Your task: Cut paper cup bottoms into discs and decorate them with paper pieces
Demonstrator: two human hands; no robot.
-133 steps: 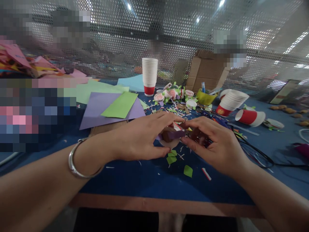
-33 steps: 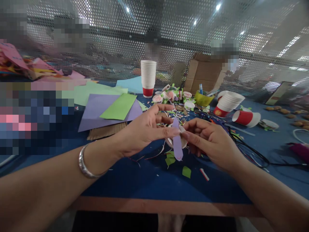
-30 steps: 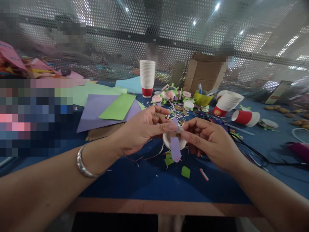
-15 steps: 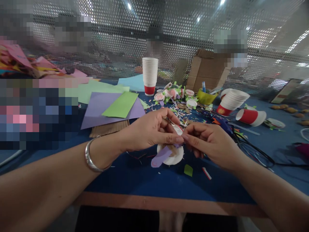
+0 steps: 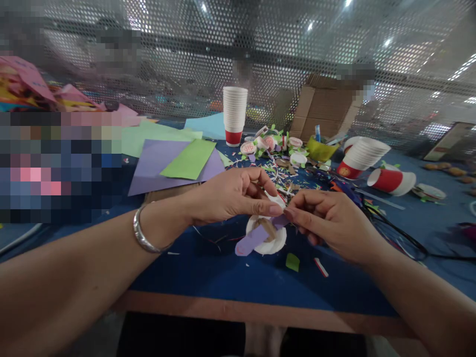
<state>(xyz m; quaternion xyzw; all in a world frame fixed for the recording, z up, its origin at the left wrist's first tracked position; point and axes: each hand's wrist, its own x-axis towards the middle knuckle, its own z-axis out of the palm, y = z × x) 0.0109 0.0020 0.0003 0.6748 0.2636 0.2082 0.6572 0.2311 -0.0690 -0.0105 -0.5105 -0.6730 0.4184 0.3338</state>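
Note:
Both of my hands meet over the dark blue table, close to its front edge. My left hand [image 5: 238, 198], with a silver bangle at the wrist, is closed round a white cut paper-cup piece with a red edge [image 5: 277, 199]. Thumb and fingers of my right hand [image 5: 320, 215] are pinched together, fingertips at the upper end of a purple paper strip [image 5: 250, 242]. Below the hands sits a round white paper piece [image 5: 277, 245] with a brown patch [image 5: 270, 230] in its middle; the strip crosses it. My fingers partly hide where these pieces join.
Purple [image 5: 148, 166] and green sheets [image 5: 189, 158] lie left. Behind stand stacked paper cups [image 5: 235, 114], small paper-cup crafts [image 5: 269, 141] and a yellow holder [image 5: 322, 148]. More cups [image 5: 362, 156] lie right, near black cables [image 5: 394, 235]. Paper scraps and a green piece [image 5: 292, 262] are scattered about.
The view has shifted slightly, so everything sits a little further right. My hands keep nearly the same pose; more of the purple strip's upper end shows beneath the fingertips.

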